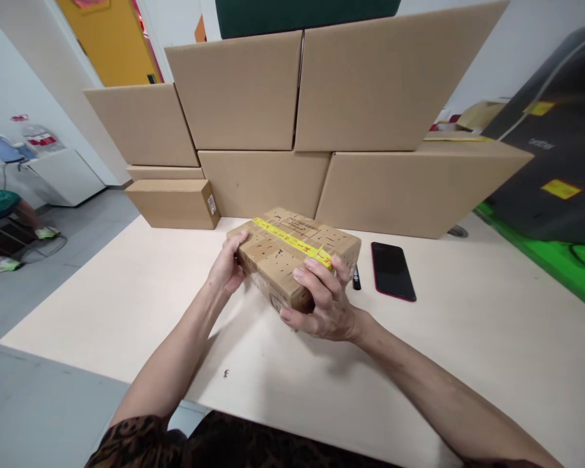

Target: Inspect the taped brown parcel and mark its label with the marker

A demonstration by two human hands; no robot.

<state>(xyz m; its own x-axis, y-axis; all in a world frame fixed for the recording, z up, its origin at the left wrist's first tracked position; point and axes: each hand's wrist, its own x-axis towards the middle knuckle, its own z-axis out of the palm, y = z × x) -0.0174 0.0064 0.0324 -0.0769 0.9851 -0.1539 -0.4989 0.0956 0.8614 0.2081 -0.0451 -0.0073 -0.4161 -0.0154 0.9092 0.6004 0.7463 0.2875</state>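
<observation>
A small brown cardboard box (268, 257) with dark printed marks is held tilted over the pale table (146, 286). Yellow tape (292, 242) with red print runs across its top. My left hand (228, 265) grips the box's left end, thumb on top and the other fingers mostly hidden. Around the right corner, my right hand (327, 296) is closed, its fingers over the tape's end and its thumb against the near side. Just right of that hand, a small black object (356, 279) lies on the table, partly hidden. Its kind cannot be made out.
A black phone (392, 272) with a red edge lies right of the box. Large cardboard boxes (370, 91) are stacked behind, with a smaller carton (170, 205) at left. A dark case (550, 123) stands at right. A seated person's leg (26, 218) shows far left.
</observation>
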